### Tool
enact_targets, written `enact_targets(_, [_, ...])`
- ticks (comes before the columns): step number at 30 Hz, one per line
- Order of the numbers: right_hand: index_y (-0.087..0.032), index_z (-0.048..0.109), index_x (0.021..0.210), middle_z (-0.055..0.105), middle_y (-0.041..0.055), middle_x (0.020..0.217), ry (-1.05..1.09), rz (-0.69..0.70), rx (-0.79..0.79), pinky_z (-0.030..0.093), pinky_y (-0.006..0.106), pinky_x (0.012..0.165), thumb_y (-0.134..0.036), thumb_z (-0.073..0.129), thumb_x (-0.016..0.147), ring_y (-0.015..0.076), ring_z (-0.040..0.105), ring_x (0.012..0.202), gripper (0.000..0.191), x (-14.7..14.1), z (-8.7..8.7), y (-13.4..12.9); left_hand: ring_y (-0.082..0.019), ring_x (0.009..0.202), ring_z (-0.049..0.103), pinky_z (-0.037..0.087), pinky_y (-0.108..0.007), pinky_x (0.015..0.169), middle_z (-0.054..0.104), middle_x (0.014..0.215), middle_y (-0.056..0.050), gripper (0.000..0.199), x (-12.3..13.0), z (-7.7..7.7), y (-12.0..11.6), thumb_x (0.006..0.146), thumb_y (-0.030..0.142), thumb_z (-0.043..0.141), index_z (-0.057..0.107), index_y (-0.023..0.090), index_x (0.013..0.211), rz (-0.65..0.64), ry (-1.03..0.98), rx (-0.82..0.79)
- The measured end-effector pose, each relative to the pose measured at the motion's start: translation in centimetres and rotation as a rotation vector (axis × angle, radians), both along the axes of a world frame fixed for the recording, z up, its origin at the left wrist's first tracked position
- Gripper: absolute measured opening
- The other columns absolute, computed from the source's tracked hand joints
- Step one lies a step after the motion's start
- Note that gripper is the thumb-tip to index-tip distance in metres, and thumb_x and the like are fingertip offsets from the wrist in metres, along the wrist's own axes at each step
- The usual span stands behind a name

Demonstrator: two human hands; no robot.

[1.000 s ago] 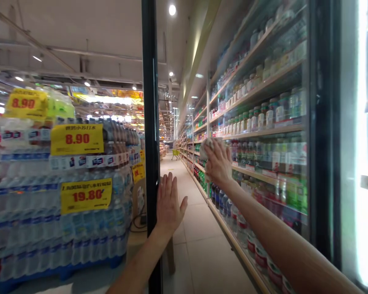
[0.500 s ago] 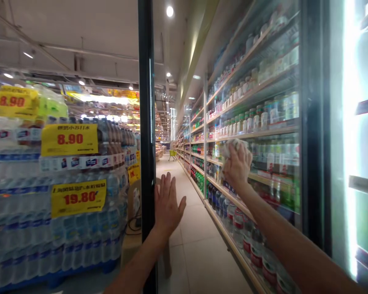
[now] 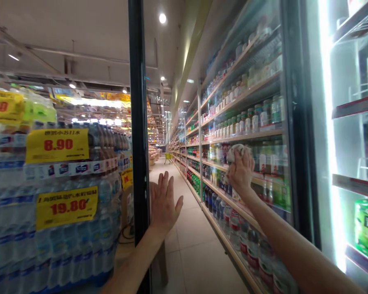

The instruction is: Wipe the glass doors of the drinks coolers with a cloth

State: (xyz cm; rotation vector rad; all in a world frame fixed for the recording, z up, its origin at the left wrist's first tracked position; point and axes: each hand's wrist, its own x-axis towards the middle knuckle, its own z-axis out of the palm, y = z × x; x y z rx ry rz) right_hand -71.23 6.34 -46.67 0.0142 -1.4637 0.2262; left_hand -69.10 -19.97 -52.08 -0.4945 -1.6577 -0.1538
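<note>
Right hand (image 3: 242,170) clutches crumpled cloth (image 3: 238,151), up against glass door (image 3: 214,134), nearer right edge than left! Left hand (image 3: 164,203) flat, thumb wide, palm forward, just beside black frame (image 3: 137,122) at left edge.

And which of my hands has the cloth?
Your right hand: it is the one covering part of the crumpled, pale cloth. The left hand has no cloth and is spread open beside the black door frame.
</note>
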Motion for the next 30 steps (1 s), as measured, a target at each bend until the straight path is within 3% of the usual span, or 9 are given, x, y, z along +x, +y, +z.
enact_targets(4, [-0.026, 0.052, 0.124, 0.043, 0.0069, 0.138, -0.154, 0.034, 0.511, 0.020, 0.047, 0.109, -0.015, 0.045, 0.078, 0.0236, 0.031, 0.131, 0.048, 1.1, -3.0, -4.1, -0.028, 0.137, 0.019, 0.022, -0.052, 0.107, 0.032, 0.142, -0.019, 0.060, 0.0, 0.0, 0.9, 0.083, 0.027, 0.048, 0.026, 0.011, 0.137, -0.011, -0.005, -0.017])
enact_targets(6, [-0.028, 0.053, 0.121, 0.046, 0.0043, 0.135, -0.167, 0.045, 0.640, 0.018, 0.045, 0.110, -0.015, 0.046, 0.077, 0.0215, 0.033, 0.130, 0.047, 1.3, -3.9, -4.6, -0.028, 0.137, 0.019, 0.022, -0.051, 0.107, 0.032, 0.142, -0.019, 0.061, 0.0, -0.2, 0.9, 0.083, 0.028, 0.049, 0.025, 0.011, 0.137, -0.013, -0.011, -0.023])
enact_targets(8, [-0.026, 0.053, 0.122, 0.046, 0.0061, 0.135, -0.122, 0.027, 0.520, 0.020, 0.046, 0.109, -0.016, 0.046, 0.078, 0.0228, 0.033, 0.130, 0.046, 1.0, -4.1, -3.1, -0.027, 0.137, 0.020, 0.023, -0.051, 0.107, 0.032, 0.142, -0.018, 0.061, 0.0, -0.4, 0.7, 0.083, 0.026, 0.049, 0.025, 0.012, 0.137, -0.007, -0.024, -0.023])
enact_targets(11, [-0.020, 0.046, 0.130, 0.040, 0.0135, 0.139, -0.025, -0.024, 0.139, 0.026, 0.051, 0.104, -0.019, 0.042, 0.081, 0.0279, 0.032, 0.130, 0.049, 0.2, -3.9, 0.0, -0.027, 0.136, 0.020, 0.023, -0.051, 0.107, 0.033, 0.143, -0.018, 0.061, 0.1, -0.7, 0.7, 0.083, 0.025, 0.048, 0.024, 0.012, 0.138, 0.003, -0.030, -0.020])
enact_targets(13, [-0.018, 0.041, 0.134, 0.037, 0.0159, 0.140, 0.002, -0.036, 0.025, 0.028, 0.053, 0.102, -0.020, 0.041, 0.082, 0.0300, 0.031, 0.131, 0.052, 0.1, -4.4, 0.4, -0.027, 0.136, 0.020, 0.022, -0.051, 0.107, 0.033, 0.142, -0.017, 0.063, 0.3, -1.0, 1.2, 0.083, 0.026, 0.049, 0.023, 0.012, 0.138, -0.004, -0.043, -0.027])
enact_targets(20, [-0.027, 0.051, 0.125, 0.044, 0.0068, 0.138, -0.187, 0.063, 0.493, 0.021, 0.049, 0.108, -0.014, 0.049, 0.074, 0.0251, 0.030, 0.132, 0.052, 1.3, -8.2, -4.8, -0.026, 0.136, 0.022, 0.019, -0.049, 0.110, 0.034, 0.142, -0.016, 0.062, 0.6, -2.7, 2.4, 0.083, 0.026, 0.047, 0.024, 0.011, 0.139, -0.014, -0.093, -0.111])
enact_targets(26, [-0.022, 0.035, 0.138, 0.034, 0.0130, 0.143, -0.056, -0.024, 0.067, 0.027, 0.054, 0.103, -0.019, 0.041, 0.080, 0.0308, 0.030, 0.132, 0.058, 0.6, -7.2, -1.2, -0.025, 0.136, 0.021, 0.018, -0.048, 0.111, 0.036, 0.141, -0.014, 0.063, 0.5, -3.6, 1.4, 0.083, 0.025, 0.047, 0.022, 0.013, 0.140, -0.009, -0.090, -0.114])
enact_targets(28, [-0.022, 0.036, 0.137, 0.035, 0.0137, 0.142, -0.073, -0.027, 0.110, 0.028, 0.055, 0.102, -0.019, 0.041, 0.081, 0.0311, 0.030, 0.132, 0.057, 0.9, -8.0, -1.6, -0.025, 0.137, 0.020, 0.018, -0.049, 0.110, 0.035, 0.142, -0.015, 0.062, 0.6, -3.9, 1.5, 0.083, 0.025, 0.047, 0.023, 0.012, 0.139, 0.003, -0.097, -0.103])
enact_targets(30, [-0.023, 0.043, 0.132, 0.039, 0.0116, 0.140, -0.145, 0.002, 0.284, 0.027, 0.053, 0.104, -0.017, 0.044, 0.079, 0.0292, 0.030, 0.132, 0.053, 1.4, -9.6, -3.2, -0.026, 0.137, 0.019, 0.019, -0.049, 0.110, 0.035, 0.142, -0.015, 0.061, 0.8, -4.4, 1.7, 0.083, 0.024, 0.047, 0.025, 0.011, 0.138, 0.003, -0.099, -0.099])
